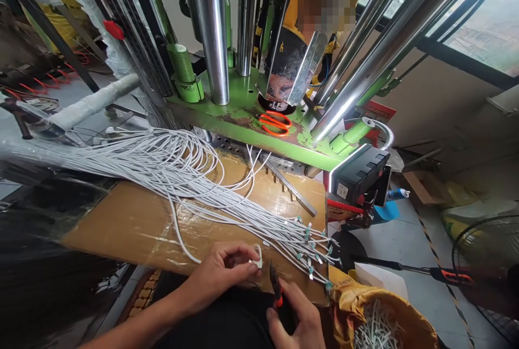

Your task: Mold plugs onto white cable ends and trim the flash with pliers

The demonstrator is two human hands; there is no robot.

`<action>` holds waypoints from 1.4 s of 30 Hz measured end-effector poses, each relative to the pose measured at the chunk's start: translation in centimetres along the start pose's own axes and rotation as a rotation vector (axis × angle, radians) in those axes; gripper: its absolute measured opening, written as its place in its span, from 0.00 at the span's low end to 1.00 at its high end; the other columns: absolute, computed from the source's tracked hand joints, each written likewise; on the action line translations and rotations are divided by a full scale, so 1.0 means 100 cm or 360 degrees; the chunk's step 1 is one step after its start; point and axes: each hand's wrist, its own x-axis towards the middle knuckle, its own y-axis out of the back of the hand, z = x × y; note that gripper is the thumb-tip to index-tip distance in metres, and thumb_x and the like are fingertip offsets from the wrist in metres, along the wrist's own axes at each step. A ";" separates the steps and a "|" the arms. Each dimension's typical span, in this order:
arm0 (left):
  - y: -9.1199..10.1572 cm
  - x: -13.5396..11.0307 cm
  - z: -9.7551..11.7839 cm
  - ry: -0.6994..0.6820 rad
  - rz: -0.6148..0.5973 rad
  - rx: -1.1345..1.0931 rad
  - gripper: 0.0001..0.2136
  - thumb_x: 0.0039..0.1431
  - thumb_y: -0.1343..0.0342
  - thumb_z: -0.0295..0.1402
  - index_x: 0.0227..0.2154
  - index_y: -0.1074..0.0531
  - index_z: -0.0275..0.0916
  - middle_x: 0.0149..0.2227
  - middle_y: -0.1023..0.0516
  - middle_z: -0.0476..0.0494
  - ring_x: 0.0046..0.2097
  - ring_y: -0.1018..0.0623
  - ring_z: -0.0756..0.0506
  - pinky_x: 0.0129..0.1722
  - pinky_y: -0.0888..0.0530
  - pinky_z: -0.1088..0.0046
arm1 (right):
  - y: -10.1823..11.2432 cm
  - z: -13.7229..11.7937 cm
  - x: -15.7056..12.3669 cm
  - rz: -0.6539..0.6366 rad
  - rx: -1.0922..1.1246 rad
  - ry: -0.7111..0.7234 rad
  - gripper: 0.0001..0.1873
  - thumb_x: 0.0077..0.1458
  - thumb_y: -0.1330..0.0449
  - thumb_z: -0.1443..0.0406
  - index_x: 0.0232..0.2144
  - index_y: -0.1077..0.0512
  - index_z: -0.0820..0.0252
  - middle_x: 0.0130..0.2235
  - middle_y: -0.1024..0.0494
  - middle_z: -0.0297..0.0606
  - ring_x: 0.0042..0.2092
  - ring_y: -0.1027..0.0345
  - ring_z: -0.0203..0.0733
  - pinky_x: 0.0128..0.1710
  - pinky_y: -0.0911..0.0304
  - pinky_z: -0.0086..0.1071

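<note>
The right hand (pixel 298 316) grasps hand pliers (pixel 277 290) with a dark metal head and black-and-red grips; the thumb lies on the near side, fingers wrapped on the other. The plier head points away from the body, just beside the left fingertips. The left hand (pixel 223 267) pinches a small white piece (pixel 257 264), curved at its top, between thumb and index finger. The piece is at the fingertips, to the left of the plier head and apart from it. 1 white cable (pixel 175 225), smooth and round in section, runs from the bundle to the back of the left hand; its end is hidden.

Right of the right hand, a creased yellow sack (pixel 344 311) contains short white offcuts (pixel 377 327). Beyond the hands, a brown cardboard sheet (pixel 133 216), glossy with clear tape, supports the cable bundle (pixel 227 203). The strands are looped at the left and fan out at the right into tips with small teal and white fittings (pixel 310 254). A straight metal bar (pixel 292 187) with brass-coloured blocks lies behind the bundle.

Farther back, a chipped green steel plate (pixel 239 127) carries orange-handled scissors (pixel 275 123) and polished cylindrical columns (pixel 211 30).
</note>
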 end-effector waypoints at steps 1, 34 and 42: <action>0.000 0.000 -0.002 -0.0030 0.0081 -0.0031 0.11 0.50 0.34 0.38 0.31 0.25 0.36 0.30 0.22 0.47 0.33 0.25 0.49 0.34 0.30 0.77 | 0.000 0.000 0.000 0.0013 0.0002 -0.0008 0.27 0.43 0.44 0.72 0.49 0.27 0.56 0.34 0.23 0.34 0.34 0.26 0.37 0.36 0.31 0.23; 0.004 0.012 0.007 0.0253 -0.0247 -0.0065 0.14 0.44 0.31 0.40 0.28 0.20 0.33 0.22 0.25 0.47 0.22 0.32 0.53 0.21 0.34 0.80 | 0.006 0.001 -0.009 -0.0297 0.0142 -0.0385 0.14 0.46 0.36 0.61 0.38 0.20 0.57 0.26 0.22 0.33 0.30 0.27 0.42 0.35 0.31 0.29; 0.004 0.013 0.005 0.0217 -0.0056 0.0102 0.14 0.47 0.33 0.41 0.33 0.20 0.34 0.24 0.23 0.48 0.24 0.30 0.52 0.25 0.33 0.77 | 0.010 -0.008 0.006 -0.0353 0.0143 -0.0345 0.22 0.41 0.41 0.70 0.42 0.22 0.58 0.30 0.22 0.34 0.33 0.28 0.41 0.37 0.33 0.29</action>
